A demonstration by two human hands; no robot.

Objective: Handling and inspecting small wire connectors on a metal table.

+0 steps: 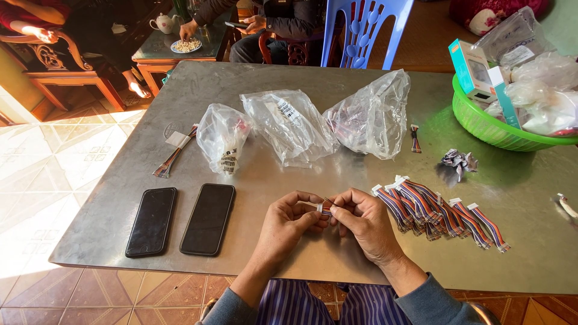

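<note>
My left hand (288, 221) and my right hand (363, 220) meet above the near edge of the grey metal table (301, 259). Between their fingertips they pinch a small multicoloured ribbon cable (326, 207) with a white end. Most of that cable is hidden by my fingers. Just right of my right hand lies a row of several similar striped ribbon cables (442, 212) with white connectors.
Two black phones (152, 221) (208, 218) lie face up at the left. Three crumpled clear plastic bags (292, 125) sit mid-table, and a loose cable bundle (174, 153) lies left of them. A green basket (487, 129) of boxes and bags stands at the right. People sit beyond the table.
</note>
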